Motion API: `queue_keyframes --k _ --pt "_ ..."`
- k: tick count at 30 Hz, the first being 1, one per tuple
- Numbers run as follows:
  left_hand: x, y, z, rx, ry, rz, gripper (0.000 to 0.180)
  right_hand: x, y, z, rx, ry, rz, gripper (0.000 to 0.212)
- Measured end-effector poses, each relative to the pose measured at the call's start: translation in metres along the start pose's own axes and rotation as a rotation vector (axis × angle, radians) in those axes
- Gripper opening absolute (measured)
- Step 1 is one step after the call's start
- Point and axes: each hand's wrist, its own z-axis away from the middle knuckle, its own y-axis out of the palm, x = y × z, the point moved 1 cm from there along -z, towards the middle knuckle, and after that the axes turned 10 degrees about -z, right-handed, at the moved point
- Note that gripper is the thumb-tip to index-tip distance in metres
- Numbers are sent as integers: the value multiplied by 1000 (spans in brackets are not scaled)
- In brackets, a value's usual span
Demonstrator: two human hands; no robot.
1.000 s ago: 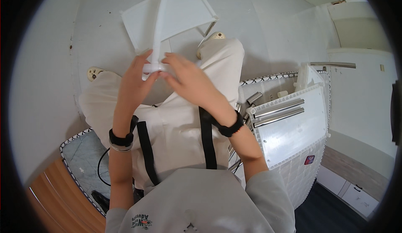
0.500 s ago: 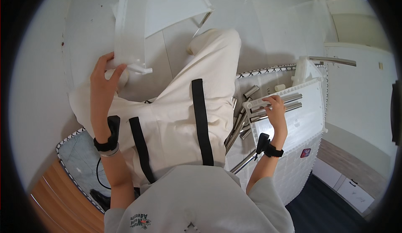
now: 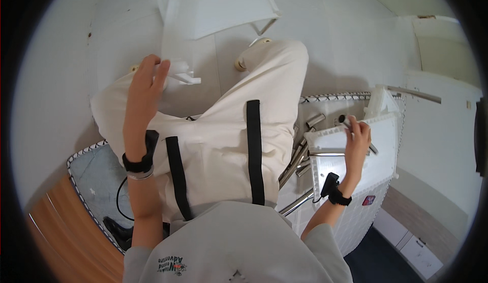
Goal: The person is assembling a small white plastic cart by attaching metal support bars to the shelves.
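My left hand [image 3: 145,90] is closed at the near end of a long white plastic panel [image 3: 178,26], its fingers and thumb by the edge; part of the grip is hidden. Beside the hand, a white peg-like piece [image 3: 187,77] juts out from that end. My right hand [image 3: 359,136] grips a short shiny metal tube [image 3: 373,148], whose dark open end points up and away. Below that hand lies a flat white plastic shelf panel [image 3: 333,173] with another metal tube [image 3: 328,154] resting on it.
Several loose metal tubes [image 3: 292,168] lie between my right leg and the shelf panel, on a quilted mat [image 3: 356,209]. Another white panel [image 3: 234,6] with a metal leg stands ahead. A white part with a long tube [image 3: 414,94] is at the far right.
My right hand has picked one metal tube up off the shelf panel and tilted it. My left hand stays at the white panel's end. The whole view has shifted a little.
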Motion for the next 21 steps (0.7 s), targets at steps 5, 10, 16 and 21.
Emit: queue_keyframes --k 5,10,16,21 --pt "-9 2 -11 -40 27 -95 36 41 -45 -28 -210 -227 -56 49" --pt "-17 -4 -6 89 11 -94 40 88 -79 -56 -193 -407 -75 49" --pt "-7 3 -8 211 -99 -241 50 124 -120 -94 -202 -531 -179 47" --pt "-21 5 -21 171 -101 -173 55 184 -101 -118 -147 -615 -346 39"
